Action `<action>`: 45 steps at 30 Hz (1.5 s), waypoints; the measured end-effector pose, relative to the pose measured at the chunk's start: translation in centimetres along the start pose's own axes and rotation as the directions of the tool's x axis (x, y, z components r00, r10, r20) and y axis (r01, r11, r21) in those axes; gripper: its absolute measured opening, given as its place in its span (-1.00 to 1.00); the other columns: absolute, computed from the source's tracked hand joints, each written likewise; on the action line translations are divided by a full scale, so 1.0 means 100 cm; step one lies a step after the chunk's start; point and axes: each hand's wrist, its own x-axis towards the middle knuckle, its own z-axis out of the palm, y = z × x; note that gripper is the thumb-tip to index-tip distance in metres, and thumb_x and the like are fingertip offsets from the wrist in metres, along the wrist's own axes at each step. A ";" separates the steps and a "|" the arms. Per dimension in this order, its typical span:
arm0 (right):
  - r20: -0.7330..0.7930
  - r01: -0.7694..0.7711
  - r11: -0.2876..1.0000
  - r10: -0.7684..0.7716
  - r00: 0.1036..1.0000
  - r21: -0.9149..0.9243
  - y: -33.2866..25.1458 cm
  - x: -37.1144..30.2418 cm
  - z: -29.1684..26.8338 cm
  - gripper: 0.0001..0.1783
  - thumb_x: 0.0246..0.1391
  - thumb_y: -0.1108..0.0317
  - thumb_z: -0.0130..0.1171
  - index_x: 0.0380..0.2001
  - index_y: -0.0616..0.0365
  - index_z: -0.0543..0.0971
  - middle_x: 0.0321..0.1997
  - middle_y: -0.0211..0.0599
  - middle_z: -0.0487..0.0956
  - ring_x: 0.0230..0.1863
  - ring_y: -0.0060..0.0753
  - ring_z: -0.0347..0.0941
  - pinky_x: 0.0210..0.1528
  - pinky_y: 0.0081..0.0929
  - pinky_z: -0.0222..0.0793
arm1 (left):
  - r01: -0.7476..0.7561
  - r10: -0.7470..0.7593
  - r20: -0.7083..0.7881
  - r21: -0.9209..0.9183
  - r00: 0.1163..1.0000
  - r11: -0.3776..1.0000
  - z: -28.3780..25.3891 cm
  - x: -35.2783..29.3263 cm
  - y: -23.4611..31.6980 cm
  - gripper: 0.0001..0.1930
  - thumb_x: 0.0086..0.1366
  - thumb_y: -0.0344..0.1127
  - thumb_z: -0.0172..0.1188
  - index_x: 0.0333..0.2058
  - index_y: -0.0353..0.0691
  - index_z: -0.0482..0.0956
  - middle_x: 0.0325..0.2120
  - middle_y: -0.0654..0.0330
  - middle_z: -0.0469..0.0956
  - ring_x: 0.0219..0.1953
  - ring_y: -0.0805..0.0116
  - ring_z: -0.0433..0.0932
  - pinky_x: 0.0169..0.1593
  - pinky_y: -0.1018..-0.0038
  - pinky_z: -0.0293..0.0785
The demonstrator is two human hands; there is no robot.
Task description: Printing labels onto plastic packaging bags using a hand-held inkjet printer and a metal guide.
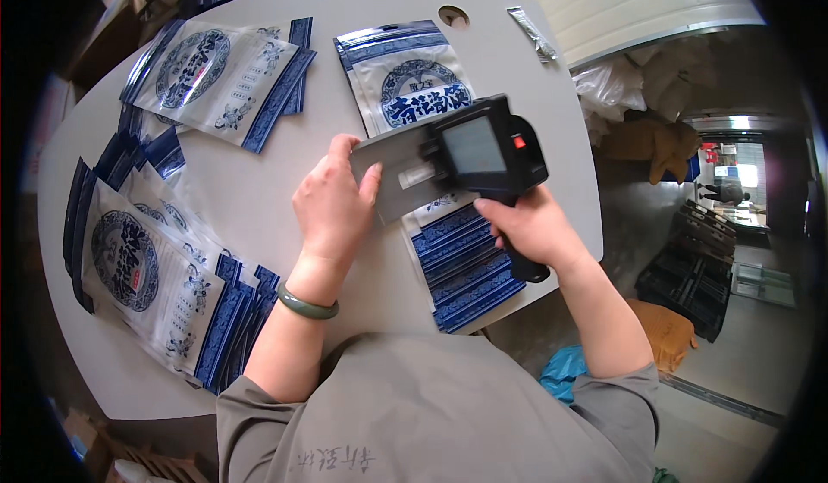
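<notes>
A black handheld inkjet printer (517,159) with a small grey screen and a red button is over the middle of the table. My right hand (536,228) is wrapped round its grip. My left hand (329,191) pinches the left edge of a flat grey plate (397,168) with a small white label; the plate's right end meets the printer. Below them lies a blue-and-white plastic pouch (401,73), its middle hidden by plate and printer. Blue patterned pouch ends (466,280) fan out overlapping nearer me.
Overlapping pouches (194,78) lie at the far left, and a larger fanned pile (142,267) at the near left of the white table (276,194). A small sachet (532,34) lies by a round hole (453,16) at the back. Black crates (686,267) stand on the floor rightward.
</notes>
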 end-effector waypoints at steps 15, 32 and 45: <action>-0.320 0.516 0.585 -0.410 0.854 0.626 0.072 0.063 -0.038 -0.52 0.16 0.16 0.17 0.04 0.28 0.47 -0.19 -0.11 0.62 -0.13 -0.29 0.57 0.02 -0.38 0.42 | 0.083 -0.069 0.052 -0.341 0.996 0.936 0.006 0.005 -0.006 -0.71 0.16 -0.29 0.27 -0.15 -0.19 0.50 -0.45 0.10 0.61 -0.47 0.27 0.57 -0.31 0.40 0.48; -0.381 0.413 0.008 -0.371 0.847 0.911 0.108 0.097 -0.048 -0.36 0.22 0.06 0.08 0.16 0.37 0.32 -0.37 -0.34 0.53 -0.29 -0.45 0.47 0.04 -0.46 0.41 | 0.096 -0.078 -0.066 0.339 0.995 0.936 0.014 0.041 0.039 -0.47 0.13 0.24 0.26 -0.41 -0.21 0.49 -0.41 0.09 0.62 -0.30 0.07 0.59 -0.21 0.20 0.46; -0.329 0.353 -0.013 -0.396 0.857 0.935 0.114 0.094 -0.030 -0.52 0.22 0.05 0.12 0.02 0.20 0.43 -0.33 -0.21 0.59 -0.29 -0.30 0.57 -0.14 -0.38 0.52 | -0.179 0.161 -0.080 -0.332 0.984 0.926 0.024 0.049 -0.049 -0.92 0.17 -0.54 0.09 -0.50 -0.28 0.44 -0.64 0.30 0.43 -0.56 0.57 0.37 -0.45 0.60 0.30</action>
